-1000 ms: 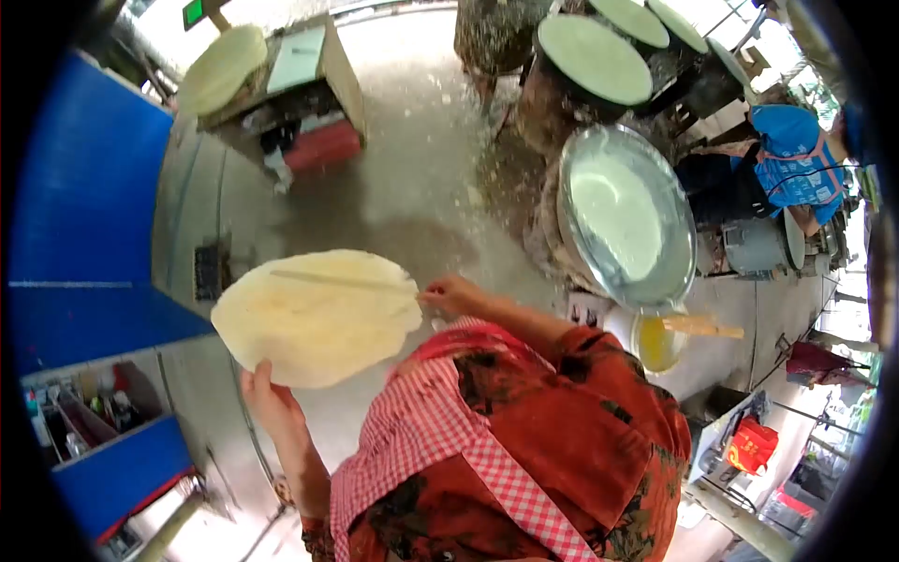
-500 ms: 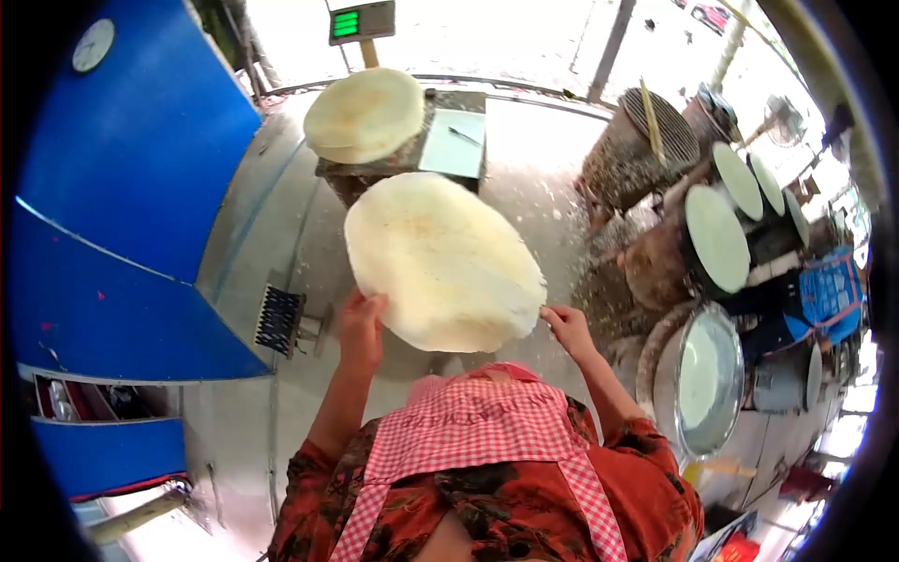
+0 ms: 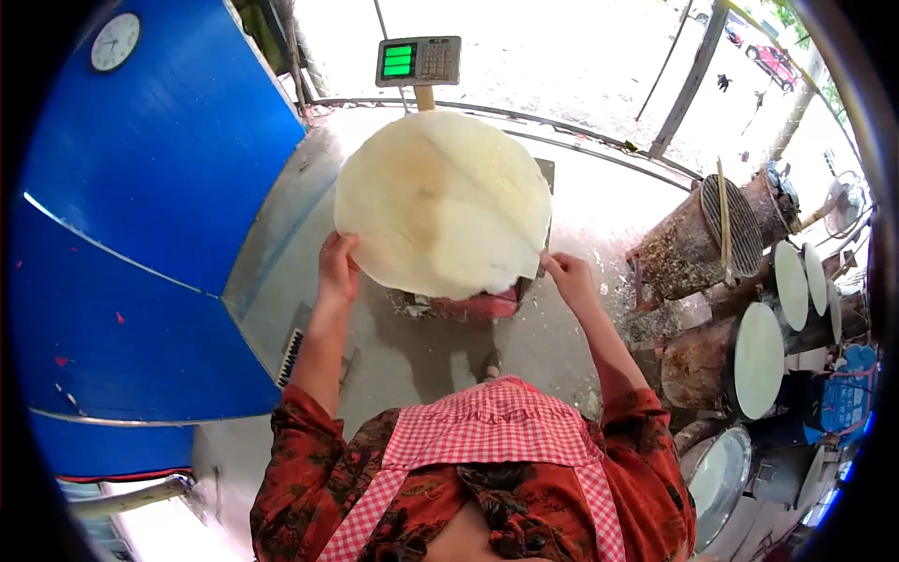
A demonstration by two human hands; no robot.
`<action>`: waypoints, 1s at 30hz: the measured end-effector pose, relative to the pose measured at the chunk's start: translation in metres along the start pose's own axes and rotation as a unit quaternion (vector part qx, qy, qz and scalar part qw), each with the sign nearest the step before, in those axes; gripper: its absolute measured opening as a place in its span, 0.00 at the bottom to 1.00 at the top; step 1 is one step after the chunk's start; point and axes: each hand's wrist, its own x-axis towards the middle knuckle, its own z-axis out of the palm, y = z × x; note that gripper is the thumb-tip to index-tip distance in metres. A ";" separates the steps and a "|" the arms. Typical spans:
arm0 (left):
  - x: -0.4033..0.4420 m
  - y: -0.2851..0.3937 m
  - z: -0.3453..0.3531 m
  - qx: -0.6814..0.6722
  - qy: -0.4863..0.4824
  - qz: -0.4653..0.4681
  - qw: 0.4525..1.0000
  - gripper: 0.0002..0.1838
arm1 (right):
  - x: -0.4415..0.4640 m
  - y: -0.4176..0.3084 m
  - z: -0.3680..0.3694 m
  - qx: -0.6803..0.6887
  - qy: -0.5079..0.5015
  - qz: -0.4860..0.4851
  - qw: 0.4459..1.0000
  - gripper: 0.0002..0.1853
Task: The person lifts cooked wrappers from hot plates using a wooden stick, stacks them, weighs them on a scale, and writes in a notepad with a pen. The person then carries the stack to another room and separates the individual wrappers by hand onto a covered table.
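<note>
At the upper left of the frame, a clock (image 3: 116, 42) hangs on a blue wall (image 3: 159, 140). Left of centre, the left hand (image 3: 338, 267) is clamped on the lower left edge of 1 thin pale sheet (image 3: 440, 211). At upper centre, below a scale display (image 3: 419, 61), the sheet is spread out between 2 hands, not yet released; whether it touches the stand (image 3: 547, 172) cannot be told. The right hand (image 3: 567, 276) pinches its lower right edge. At far right stands a pale-topped drum (image 3: 758, 361).

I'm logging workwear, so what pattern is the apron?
The apron is red-and-white check, best seen in the head view.
</note>
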 end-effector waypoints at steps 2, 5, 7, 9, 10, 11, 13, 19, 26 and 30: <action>0.049 -0.002 -0.016 0.017 0.013 -0.007 1.000 0.12 | 0.046 -0.023 0.011 -0.042 -0.001 -0.015 0.999 0.24; 0.103 -0.011 -0.024 0.005 0.046 -0.009 0.999 0.11 | 0.107 -0.033 0.037 -0.040 -0.019 -0.005 0.999 0.24; 0.120 -0.006 -0.021 0.011 0.074 -0.002 0.997 0.12 | 0.131 -0.021 0.057 -0.023 -0.025 -0.002 0.999 0.24; 0.127 0.012 -0.004 0.025 0.114 0.019 0.993 0.13 | 0.143 -0.009 0.073 -0.057 -0.031 0.006 0.998 0.24; 0.139 0.020 -0.011 0.059 0.105 0.024 0.992 0.13 | 0.147 -0.002 0.082 -0.075 -0.033 0.010 0.997 0.24; 0.156 0.033 -0.028 0.094 0.094 0.029 0.991 0.14 | 0.150 0.006 0.088 -0.090 -0.056 0.010 0.994 0.23; 0.190 0.070 -0.051 0.150 0.070 0.041 0.985 0.13 | 0.142 0.001 0.091 -0.150 -0.091 0.009 0.984 0.23; 0.245 0.203 -0.001 0.338 0.004 0.078 0.938 0.09 | 0.120 -0.003 0.082 -0.131 -0.112 0.052 0.984 0.19; 0.269 0.198 0.072 0.606 -0.202 0.318 0.701 0.05 | 0.083 0.018 0.062 -0.031 0.015 0.103 0.994 0.19; 0.250 0.070 0.093 0.668 -0.246 0.376 0.593 0.06 | 0.043 0.031 0.057 0.007 0.071 0.147 0.987 0.20</action>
